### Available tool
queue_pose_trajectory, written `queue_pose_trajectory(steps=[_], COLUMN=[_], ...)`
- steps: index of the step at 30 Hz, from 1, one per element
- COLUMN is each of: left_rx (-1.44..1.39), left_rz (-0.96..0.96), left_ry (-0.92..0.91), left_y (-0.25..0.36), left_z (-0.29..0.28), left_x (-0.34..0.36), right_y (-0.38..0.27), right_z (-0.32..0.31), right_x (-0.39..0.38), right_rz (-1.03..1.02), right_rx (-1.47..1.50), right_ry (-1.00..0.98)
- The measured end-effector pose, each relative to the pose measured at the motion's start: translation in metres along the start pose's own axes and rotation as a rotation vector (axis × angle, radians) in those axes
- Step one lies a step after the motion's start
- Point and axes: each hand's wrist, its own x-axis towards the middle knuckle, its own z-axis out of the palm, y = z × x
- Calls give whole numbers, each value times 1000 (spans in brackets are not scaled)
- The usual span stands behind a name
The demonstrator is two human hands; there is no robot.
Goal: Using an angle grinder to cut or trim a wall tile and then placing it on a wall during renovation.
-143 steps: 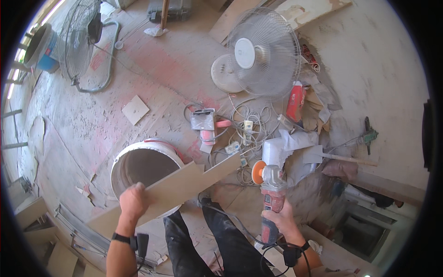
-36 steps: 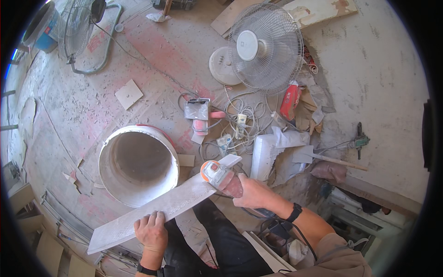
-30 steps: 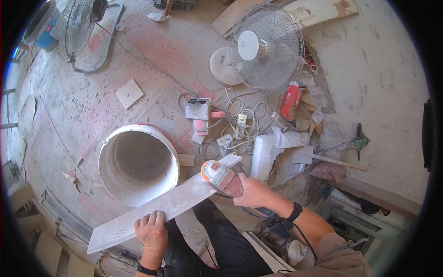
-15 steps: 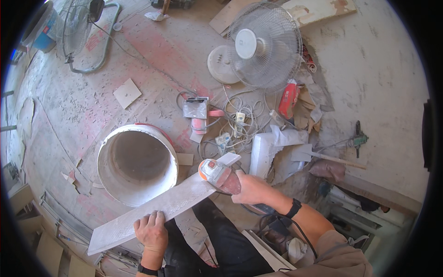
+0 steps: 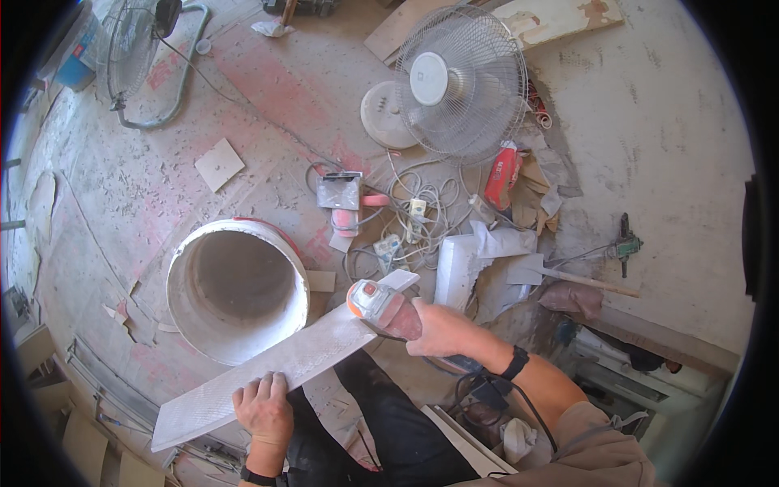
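Observation:
A long, pale strip of tile [image 5: 312,354] with a textured face slants across my lap, its middle beside the bucket's rim. My left hand [image 5: 264,407] grips its near edge toward the left end, fingers curled over the top and the thumb out of sight. In my right hand [image 5: 438,327] is a dusty angle grinder [image 5: 384,306], my fingers closed round its body. The grinder's head, with an orange rim, sits over the tile strip near its right end. Whether the disc touches the tile I cannot tell.
A white bucket [image 5: 177,304] lies open toward me beyond the strip. Farther off are a pink-handled power tool [image 5: 344,195], tangled white cables [image 5: 438,191] and a standing fan [image 5: 428,79]. A green drill [image 5: 625,245] lies at right, and a square tile offcut [image 5: 219,165] at left.
The whole view has shifted very slightly. My hands, the grinder and the tile strip keep nearly the same places relative to each other.

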Motion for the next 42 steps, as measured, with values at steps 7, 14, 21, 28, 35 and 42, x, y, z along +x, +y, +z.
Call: queue_pose_trajectory(steps=[7, 14, 21, 28, 35, 42], left_rx=[8, -3, 14, 19, 20, 40], left_rz=[-1, -1, -22, -16, -6, -15], left_ry=[5, 12, 11, 3, -8, -41], left_y=[0, 2, 1, -1, 1, 0], left_z=[3, 1, 3, 3, 0, 1], left_x=[-1, 2, 1, 3, 7, 3], right_y=[3, 8, 22, 24, 29, 23], right_z=[-1, 5, -7, 9, 6, -7], right_x=[4, -1, -7, -11, -16, -19], right_rz=[82, 31, 111, 151, 141, 163], right_rx=[-24, 29, 60, 62, 127, 108], right_ry=[39, 47, 133, 157, 170, 151])
